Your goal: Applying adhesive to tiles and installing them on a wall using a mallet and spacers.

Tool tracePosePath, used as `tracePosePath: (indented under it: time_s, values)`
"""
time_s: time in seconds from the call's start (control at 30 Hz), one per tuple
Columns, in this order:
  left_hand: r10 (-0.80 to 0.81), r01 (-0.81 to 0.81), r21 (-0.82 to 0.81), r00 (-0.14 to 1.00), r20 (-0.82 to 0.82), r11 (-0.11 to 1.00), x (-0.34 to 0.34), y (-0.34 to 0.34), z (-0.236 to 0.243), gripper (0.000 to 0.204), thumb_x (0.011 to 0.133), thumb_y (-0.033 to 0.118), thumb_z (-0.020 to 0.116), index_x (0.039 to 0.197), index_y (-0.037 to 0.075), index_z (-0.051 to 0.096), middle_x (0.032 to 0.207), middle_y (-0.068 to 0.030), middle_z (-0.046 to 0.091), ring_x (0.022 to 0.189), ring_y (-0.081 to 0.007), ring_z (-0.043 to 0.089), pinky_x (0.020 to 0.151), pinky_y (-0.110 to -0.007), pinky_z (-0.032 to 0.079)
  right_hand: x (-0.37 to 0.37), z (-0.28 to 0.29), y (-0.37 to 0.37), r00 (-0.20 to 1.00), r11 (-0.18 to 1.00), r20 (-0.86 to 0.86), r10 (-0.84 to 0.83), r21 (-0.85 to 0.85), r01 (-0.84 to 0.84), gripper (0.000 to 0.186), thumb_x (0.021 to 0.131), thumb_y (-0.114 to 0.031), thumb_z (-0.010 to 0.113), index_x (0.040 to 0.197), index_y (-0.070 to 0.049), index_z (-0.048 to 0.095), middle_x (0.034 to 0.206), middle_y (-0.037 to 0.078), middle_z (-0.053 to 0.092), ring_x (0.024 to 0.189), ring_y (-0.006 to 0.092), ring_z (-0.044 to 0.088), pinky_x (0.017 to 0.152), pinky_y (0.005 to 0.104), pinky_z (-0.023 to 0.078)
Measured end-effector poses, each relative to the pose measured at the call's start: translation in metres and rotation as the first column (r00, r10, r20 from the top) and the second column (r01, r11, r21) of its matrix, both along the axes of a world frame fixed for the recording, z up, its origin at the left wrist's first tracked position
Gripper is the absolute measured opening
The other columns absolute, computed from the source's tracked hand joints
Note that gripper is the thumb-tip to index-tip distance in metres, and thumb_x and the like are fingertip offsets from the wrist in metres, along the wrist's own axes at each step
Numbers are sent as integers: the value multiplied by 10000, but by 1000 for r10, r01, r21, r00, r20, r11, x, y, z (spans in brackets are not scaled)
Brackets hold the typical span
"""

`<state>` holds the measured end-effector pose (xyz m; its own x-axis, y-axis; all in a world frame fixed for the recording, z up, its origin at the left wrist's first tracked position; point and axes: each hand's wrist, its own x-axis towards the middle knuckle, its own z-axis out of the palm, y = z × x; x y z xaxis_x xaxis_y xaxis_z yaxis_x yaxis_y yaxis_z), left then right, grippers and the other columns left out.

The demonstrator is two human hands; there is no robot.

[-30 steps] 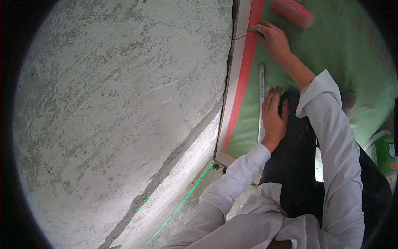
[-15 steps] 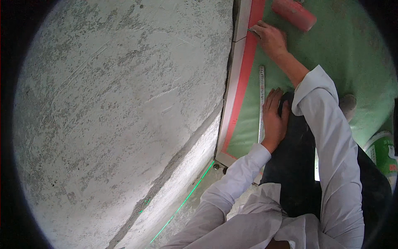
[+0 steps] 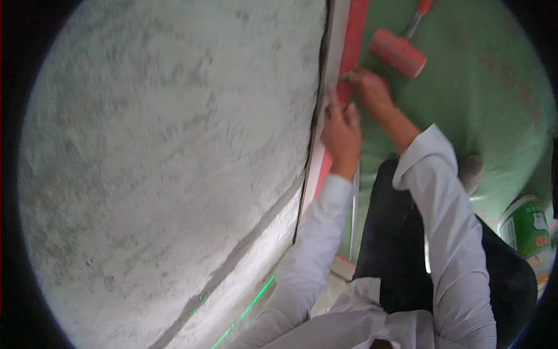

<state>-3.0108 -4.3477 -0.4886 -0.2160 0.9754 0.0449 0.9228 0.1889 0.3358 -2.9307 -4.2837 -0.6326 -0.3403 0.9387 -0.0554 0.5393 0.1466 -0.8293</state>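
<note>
- Right hand (image 3: 372,92): fingers pinched, seemingly on a slim object (image 3: 347,77) too blurred to name, at the red tape (image 3: 356,29) along the green sheet's (image 3: 453,110) left edge; a slip could tear the tape.
- Left hand (image 3: 342,138): fingers parted over that edge, near the object; if sharp, it could nick them.
- Red-headed mallet (image 3: 398,53): just beside the right knuckles, easily bumped.

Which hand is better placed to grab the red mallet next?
Probably the right hand: it's nearer the red mallet, though it seems to pinch something small; the left hand lies farther off.
</note>
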Motion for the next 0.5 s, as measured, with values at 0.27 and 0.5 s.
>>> tracePosePath:
  time_s: [0.27,0.5]
  values:
    - [86,-15,-232,950,300,973,21,-18,-1,627,1081,325,681,1610,39,502,1253,-201,743,1006,-379,746,830,-464,604,80,99,47,961,961,-7,275,-14,-276,286,894,-113,685,1174,-72,731,1136,157,698,1016,401,736,831,529,600]
    - [-245,232,-401,969,19,886,90,-27,-37,965,970,484,765,1609,-126,380,1665,-429,326,1586,-567,282,1311,-547,295,221,89,179,763,696,619,185,466,-547,187,886,-203,721,1043,-102,717,1136,95,672,1206,300,643,1006,524,526]
